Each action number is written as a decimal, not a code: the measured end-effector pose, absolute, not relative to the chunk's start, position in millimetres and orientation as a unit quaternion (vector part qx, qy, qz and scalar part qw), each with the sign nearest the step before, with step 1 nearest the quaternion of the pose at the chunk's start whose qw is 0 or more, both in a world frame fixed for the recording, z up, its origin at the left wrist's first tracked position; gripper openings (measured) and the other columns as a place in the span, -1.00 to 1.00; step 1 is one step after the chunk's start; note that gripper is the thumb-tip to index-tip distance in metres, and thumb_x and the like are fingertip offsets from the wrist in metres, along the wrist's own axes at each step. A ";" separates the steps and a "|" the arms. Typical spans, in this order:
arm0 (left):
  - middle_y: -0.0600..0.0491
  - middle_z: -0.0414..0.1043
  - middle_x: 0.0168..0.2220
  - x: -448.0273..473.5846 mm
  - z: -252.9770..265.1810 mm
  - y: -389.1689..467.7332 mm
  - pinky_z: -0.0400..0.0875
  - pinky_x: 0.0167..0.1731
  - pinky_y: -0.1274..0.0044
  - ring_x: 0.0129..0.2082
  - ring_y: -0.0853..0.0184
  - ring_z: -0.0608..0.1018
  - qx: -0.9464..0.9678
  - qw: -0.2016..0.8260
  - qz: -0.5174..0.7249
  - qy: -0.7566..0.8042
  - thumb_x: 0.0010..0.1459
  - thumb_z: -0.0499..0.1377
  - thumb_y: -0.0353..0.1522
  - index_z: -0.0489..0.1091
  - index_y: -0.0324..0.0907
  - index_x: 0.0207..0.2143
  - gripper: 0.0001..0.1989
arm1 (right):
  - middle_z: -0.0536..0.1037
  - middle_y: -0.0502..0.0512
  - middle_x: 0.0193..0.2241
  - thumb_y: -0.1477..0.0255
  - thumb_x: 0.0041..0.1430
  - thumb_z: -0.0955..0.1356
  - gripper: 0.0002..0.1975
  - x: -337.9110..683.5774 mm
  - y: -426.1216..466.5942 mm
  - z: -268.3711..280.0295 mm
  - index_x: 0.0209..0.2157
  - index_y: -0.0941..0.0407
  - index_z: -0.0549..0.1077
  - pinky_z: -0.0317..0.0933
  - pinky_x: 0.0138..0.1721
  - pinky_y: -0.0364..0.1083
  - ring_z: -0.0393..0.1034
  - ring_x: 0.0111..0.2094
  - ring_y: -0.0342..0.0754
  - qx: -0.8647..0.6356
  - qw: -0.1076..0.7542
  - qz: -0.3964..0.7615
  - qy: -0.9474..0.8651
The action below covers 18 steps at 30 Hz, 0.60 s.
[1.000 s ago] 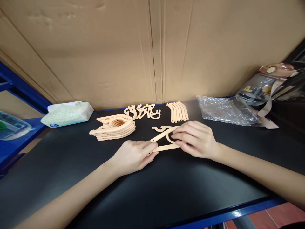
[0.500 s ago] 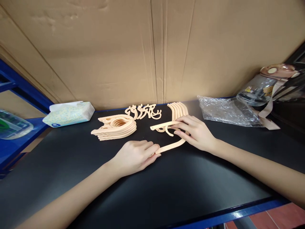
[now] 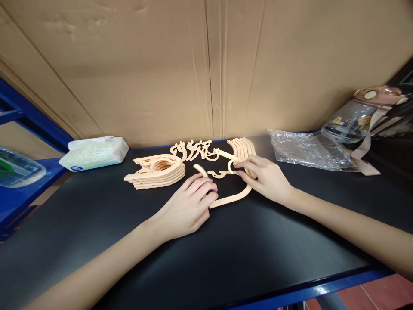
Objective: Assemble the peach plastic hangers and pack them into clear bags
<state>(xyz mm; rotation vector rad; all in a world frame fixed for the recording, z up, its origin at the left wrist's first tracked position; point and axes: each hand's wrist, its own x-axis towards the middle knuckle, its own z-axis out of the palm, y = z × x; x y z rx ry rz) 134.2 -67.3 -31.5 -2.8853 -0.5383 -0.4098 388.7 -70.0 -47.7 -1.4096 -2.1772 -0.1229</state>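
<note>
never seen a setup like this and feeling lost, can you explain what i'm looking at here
There is no machine here, just a person's bare left hand and right hand. One camera worn on the head looks forward and down, giving the wearer's own view. On the black table lie a stack of beige frames, small hooks, a row of curved strips, a tissue pack and a clear plastic bag. The left hand holds a curved beige piece; the right hand holds a hooked beige part.

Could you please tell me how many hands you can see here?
2: the left hand, with a beige curved end jutting past its fingers, and the right hand, its fingers on a slim beige bar. No others show.
</note>
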 end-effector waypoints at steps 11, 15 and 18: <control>-0.12 0.25 0.12 130.4 -40.3 -63.9 0.39 -0.08 0.35 -0.04 0.21 0.41 -0.953 0.035 -0.163 -0.254 0.24 -0.09 -0.58 0.34 -0.21 -0.15 -0.72 | 0.54 0.05 -0.39 0.41 0.26 0.24 -0.77 391.2 -65.0 -50.3 -0.19 0.10 0.52 0.20 -0.27 -0.07 0.43 -0.36 -0.06 -0.535 0.259 -0.088 -0.799; -0.11 0.30 0.04 130.6 -39.0 -67.0 0.40 -0.13 0.38 -0.11 0.23 0.44 -0.953 -0.006 -0.173 -0.248 0.19 -0.13 -0.58 0.32 -0.23 -0.22 -0.73 | 0.58 0.06 -0.36 0.43 0.25 0.25 -0.78 389.8 -65.7 -50.8 -0.21 0.11 0.52 0.20 -0.25 -0.05 0.46 -0.30 -0.04 -0.534 0.249 -0.082 -0.804; -0.10 0.31 0.02 131.5 -37.5 -68.7 0.40 -0.15 0.38 -0.14 0.22 0.44 -0.953 -0.032 -0.171 -0.249 0.17 -0.08 -0.52 0.32 -0.22 -0.26 -0.80 | 0.59 0.06 -0.33 0.43 0.24 0.26 -0.79 389.0 -66.1 -51.4 -0.20 0.11 0.52 0.22 -0.23 -0.04 0.47 -0.27 -0.03 -0.533 0.248 -0.075 -0.805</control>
